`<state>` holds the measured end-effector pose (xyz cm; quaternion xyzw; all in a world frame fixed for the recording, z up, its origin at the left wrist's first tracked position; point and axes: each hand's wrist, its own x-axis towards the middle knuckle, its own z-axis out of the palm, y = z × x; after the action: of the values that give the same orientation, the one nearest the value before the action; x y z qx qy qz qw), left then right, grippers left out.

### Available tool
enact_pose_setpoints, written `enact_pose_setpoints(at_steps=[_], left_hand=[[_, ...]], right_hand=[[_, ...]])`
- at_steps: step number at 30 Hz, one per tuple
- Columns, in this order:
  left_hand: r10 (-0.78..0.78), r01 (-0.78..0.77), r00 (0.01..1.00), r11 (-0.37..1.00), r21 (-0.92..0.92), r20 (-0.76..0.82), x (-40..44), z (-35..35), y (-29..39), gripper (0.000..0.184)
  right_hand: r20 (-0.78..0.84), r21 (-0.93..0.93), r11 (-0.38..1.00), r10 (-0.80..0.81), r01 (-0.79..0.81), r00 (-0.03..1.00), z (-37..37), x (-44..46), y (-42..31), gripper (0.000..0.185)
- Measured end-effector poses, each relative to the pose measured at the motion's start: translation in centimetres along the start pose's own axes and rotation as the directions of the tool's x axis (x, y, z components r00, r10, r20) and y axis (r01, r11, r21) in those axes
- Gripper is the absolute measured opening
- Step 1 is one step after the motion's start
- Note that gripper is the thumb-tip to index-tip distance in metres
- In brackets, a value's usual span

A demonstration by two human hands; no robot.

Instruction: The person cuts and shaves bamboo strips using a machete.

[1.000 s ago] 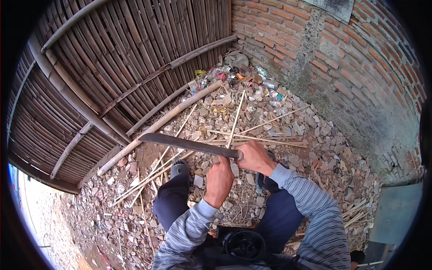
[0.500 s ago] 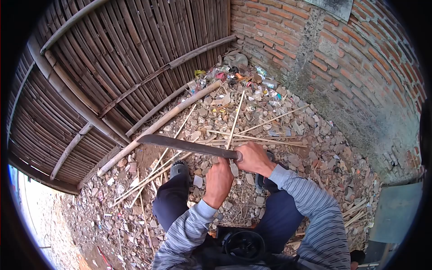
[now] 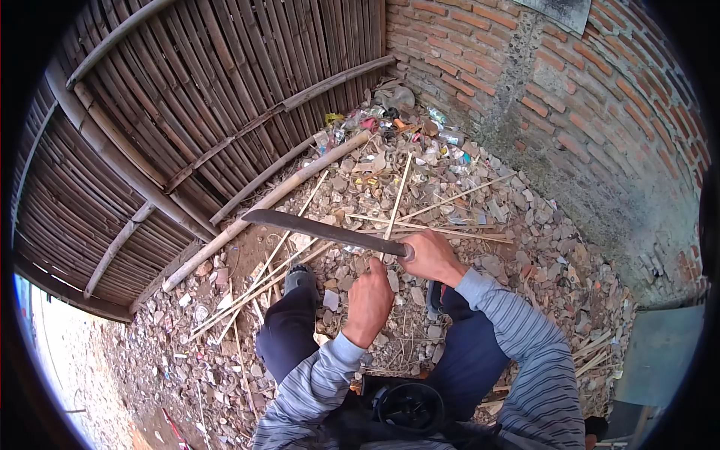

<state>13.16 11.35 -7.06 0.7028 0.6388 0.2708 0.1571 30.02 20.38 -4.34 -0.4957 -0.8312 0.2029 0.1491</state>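
My right hand (image 3: 433, 259) is wrapped round the handle of a machete (image 3: 322, 230), whose long dark blade points left across the middle of the view. Just below the blade, my left hand (image 3: 369, 304) is closed on the near end of a thin bamboo strip (image 3: 397, 191). The strip runs away from me, passing the blade close to the handle. Whether the edge touches the strip I cannot tell. Several other pale bamboo strips (image 3: 247, 300) lie on the rubble to the left, and more strips (image 3: 442, 230) lie crossed in front.
A bamboo fence (image 3: 247, 82) stands on the left, with a thick pole (image 3: 300, 180) lying along its foot. A brick wall (image 3: 570, 112) rises on the right. Litter (image 3: 427, 131) fills the corner. My boot (image 3: 300, 283) rests on stony rubble.
My right hand has moved slightly right and the machete has slid right with it, with its tip lower-right of where it was. My left hand sits a little below the blade, still on the strip.
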Motion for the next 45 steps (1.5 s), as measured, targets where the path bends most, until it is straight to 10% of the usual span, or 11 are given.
enact_pose_setpoints(at_steps=[13, 24, 45], left_hand=[[0.012, -0.012, 1.0, 1.0, 0.01, 0.016, -0.7, 0.7, -0.4, 0.018], [-0.043, 0.026, 0.998, 0.944, -0.329, -0.043, 0.9, -2.5, -0.1, 0.023], [-0.013, 0.112, 0.989, 0.731, -0.673, 0.15, 1.5, -1.0, -1.7, 0.029]], right_hand=[[-0.155, 0.141, 0.973, 0.202, -0.181, 0.967, -0.2, 2.3, 5.8, 0.024], [-0.177, 0.245, 0.957, 0.2, -0.154, 0.964, -1.4, 1.8, 4.7, 0.026], [-0.029, -0.032, 0.99, -0.14, 0.139, 0.99, -0.1, -0.3, -0.7, 0.012]])
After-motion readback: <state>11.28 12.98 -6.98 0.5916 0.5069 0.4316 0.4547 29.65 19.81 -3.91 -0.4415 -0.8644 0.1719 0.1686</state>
